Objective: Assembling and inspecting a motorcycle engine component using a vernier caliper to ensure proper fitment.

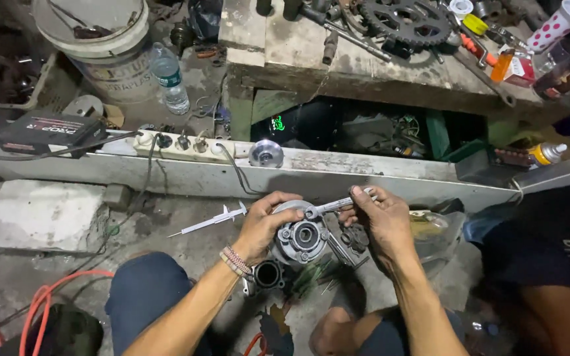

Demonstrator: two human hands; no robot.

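The round metal hub (301, 235) sits low over the concrete floor (186, 227), just before the grey ledge (338, 175). Left of the hub, the left hand (263, 225) wraps closed around its rim. Right of it, the right hand (382, 221) pinches a slim metal tool (331, 206) whose end touches the hub's top edge.

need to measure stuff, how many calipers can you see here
2: one white caliper lying on the floor left of the left hand, one metal caliper in the right hand against the round metal part. Others may be hidden among clutter.

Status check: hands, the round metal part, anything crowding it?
Left hand grips round metal hub. Right hand holds slim metal tool across it. Black pipe piece just below.
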